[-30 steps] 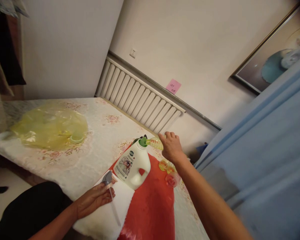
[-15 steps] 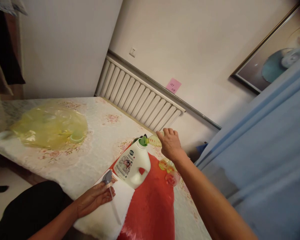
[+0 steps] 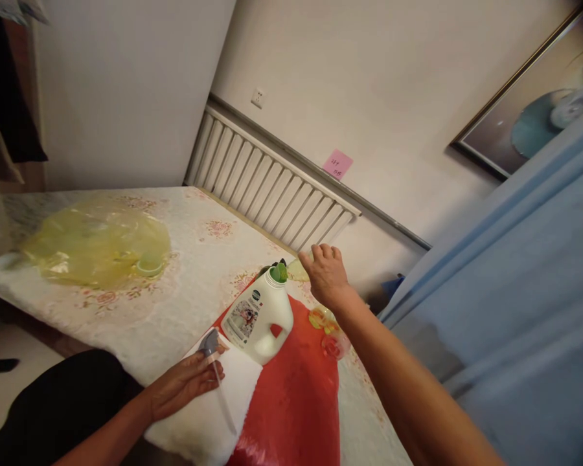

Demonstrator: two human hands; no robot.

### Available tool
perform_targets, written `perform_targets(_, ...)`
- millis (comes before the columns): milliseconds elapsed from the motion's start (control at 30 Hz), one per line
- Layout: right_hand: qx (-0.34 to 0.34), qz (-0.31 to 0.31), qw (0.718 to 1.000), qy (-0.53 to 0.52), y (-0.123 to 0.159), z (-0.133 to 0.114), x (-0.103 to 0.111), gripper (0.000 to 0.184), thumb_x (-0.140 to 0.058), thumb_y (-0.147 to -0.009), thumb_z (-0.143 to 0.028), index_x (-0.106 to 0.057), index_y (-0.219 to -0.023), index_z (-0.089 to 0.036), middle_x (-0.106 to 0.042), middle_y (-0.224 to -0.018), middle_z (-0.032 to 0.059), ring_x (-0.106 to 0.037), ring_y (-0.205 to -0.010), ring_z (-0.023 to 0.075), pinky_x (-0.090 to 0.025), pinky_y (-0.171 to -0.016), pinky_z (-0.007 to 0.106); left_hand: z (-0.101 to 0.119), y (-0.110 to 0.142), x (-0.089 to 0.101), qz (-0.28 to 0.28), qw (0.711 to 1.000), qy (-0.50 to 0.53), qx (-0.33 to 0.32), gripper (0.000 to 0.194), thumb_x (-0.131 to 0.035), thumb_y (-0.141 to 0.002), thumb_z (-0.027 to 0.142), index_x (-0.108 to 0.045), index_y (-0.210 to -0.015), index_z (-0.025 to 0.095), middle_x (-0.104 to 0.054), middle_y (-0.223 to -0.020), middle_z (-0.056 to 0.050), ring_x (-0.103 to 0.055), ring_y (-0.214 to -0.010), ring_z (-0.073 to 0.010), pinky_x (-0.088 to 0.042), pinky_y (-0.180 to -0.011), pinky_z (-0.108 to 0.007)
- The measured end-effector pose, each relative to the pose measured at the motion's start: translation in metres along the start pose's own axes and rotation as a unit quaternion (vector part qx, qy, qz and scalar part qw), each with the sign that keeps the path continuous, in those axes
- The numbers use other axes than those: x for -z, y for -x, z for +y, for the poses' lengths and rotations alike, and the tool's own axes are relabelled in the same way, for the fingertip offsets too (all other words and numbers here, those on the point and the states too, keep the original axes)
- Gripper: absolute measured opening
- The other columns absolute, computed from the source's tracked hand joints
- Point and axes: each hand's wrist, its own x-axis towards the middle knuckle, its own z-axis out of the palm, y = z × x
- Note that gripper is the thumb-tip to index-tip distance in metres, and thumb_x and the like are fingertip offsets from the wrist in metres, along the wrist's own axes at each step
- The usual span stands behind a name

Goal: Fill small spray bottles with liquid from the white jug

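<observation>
My left hand (image 3: 192, 383) is closed around a grey pump head (image 3: 208, 343), whose clear dip tube (image 3: 226, 408) hangs down over a white cloth (image 3: 199, 427). A white detergent jug (image 3: 260, 320) with a printed label and a side handle stands on a red sheet (image 3: 291, 401). Its open neck has a green spout (image 3: 280, 272). My right hand (image 3: 328, 277) grips a see-through, yellowish bottle (image 3: 298, 270), tilted with its mouth end at the spout. My fingers hide part of this bottle, and I cannot make out its contents.
A yellow plastic bag (image 3: 97, 246) and a pale green cap (image 3: 149, 265) lie on the flowered tablecloth (image 3: 189, 272). Small clear items with yellow and red (image 3: 328, 327) sit beneath my right forearm. A radiator (image 3: 272, 178) lines the wall; a blue curtain (image 3: 515, 310) hangs at right.
My right hand has shifted slightly up and left with the bottle. The yellow colour near the bottle's mouth shows less now. My left hand holds the pump head in the same place.
</observation>
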Motion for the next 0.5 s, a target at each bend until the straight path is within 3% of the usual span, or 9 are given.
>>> perform_targets(333, 0.006, 0.006, 1.0, 0.015, 0.0003, -0.0025, 0.0012, 0.043, -0.048, -0.088, -0.014, -0.054, -0.129, -0.023, -0.052, -0.125, 0.015, -0.04, -0.114, 0.032, -0.023, -0.1, 0.048, -0.0003, -0.0003, -0.0013, 0.011, 1.0, 0.014, 0.001, 0.036, -0.074, -0.086, 0.029, -0.067, -0.119, 0.017, -0.071, -0.091, -0.007, -0.067, -0.089, -0.0181, -0.049, -0.086, -0.031)
perform_targets(500, -0.008, 0.002, 1.0, -0.011, 0.0037, -0.0035, -0.0015, 0.048, -0.054, -0.083, -0.012, -0.054, -0.13, -0.022, -0.052, -0.123, 0.0159, -0.04, -0.115, 0.0325, -0.025, -0.1, 0.048, -0.0009, -0.0002, -0.003, 0.025, 1.0, 0.006, -0.003, 0.034, -0.073, -0.086, 0.03, -0.066, -0.117, 0.018, -0.071, -0.09, -0.006, -0.067, -0.088, -0.0171, -0.049, -0.085, -0.031)
